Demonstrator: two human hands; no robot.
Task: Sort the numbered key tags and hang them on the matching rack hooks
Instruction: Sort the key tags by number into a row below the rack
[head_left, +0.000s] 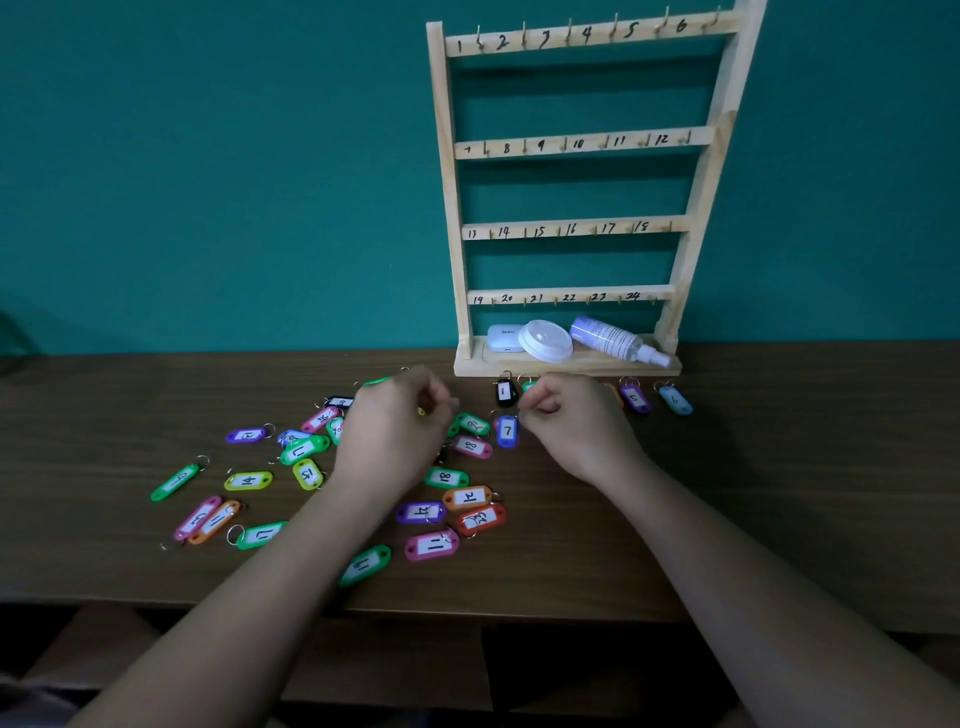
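Note:
A wooden rack (448, 156) with hooks numbered 1 to 24 stands at the back of the table; all its hooks are bare. In front of its base lies a row of tags: black tag 1 (504, 392), a green tag (529, 385) half hidden by my right hand, purple tag 5 (635, 399), light blue tag 6 (675, 400). My right hand (571, 423) is curled, its fingertips pinching at the ring end of blue tag 7 (507, 430), which lies flat. My left hand (395, 421) is curled round a small yellow tag (422, 411), mostly hidden.
Several coloured tags lie scattered left and centre, such as pink tag 11 (431, 545) and green tag 9 (175, 482). The rack's base holds a white case (505, 338), a white lid (545, 340) and a spray bottle (613, 340). The table's (779, 467) front edge runs below my forearms.

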